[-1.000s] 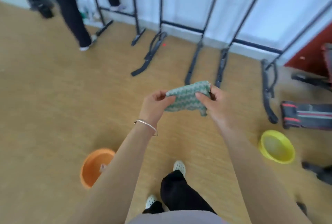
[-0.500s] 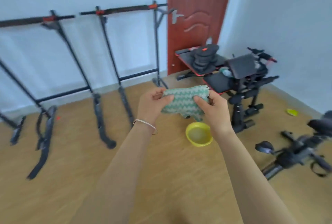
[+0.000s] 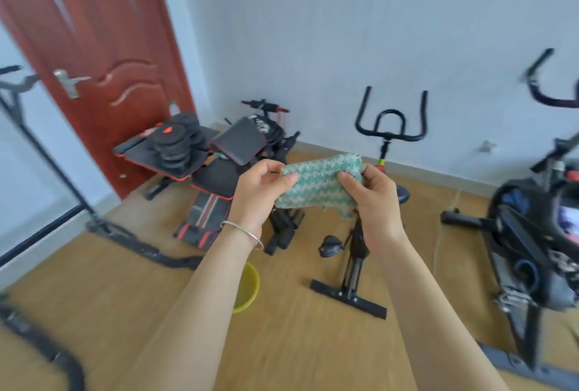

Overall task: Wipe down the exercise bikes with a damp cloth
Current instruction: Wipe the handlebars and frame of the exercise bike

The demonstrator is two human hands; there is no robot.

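Observation:
A green and white zigzag cloth is stretched between both hands at chest height. My left hand, with a thin bracelet on the wrist, pinches its left edge. My right hand grips its right edge. Behind the cloth stands a slim black exercise bike with curved handlebars, its floor bar toward me. A bulkier black exercise bike stands at the right, partly cut off by the frame edge.
A yellow basin sits on the wooden floor under my left forearm. A black and red weight bench stacked with weight plates stands before a red door. Black rack feet lie at the left.
My view has swung right, from the pull-up racks and floor to the corner with the bench and both bikes. Both hands keep the same hold on the cloth.

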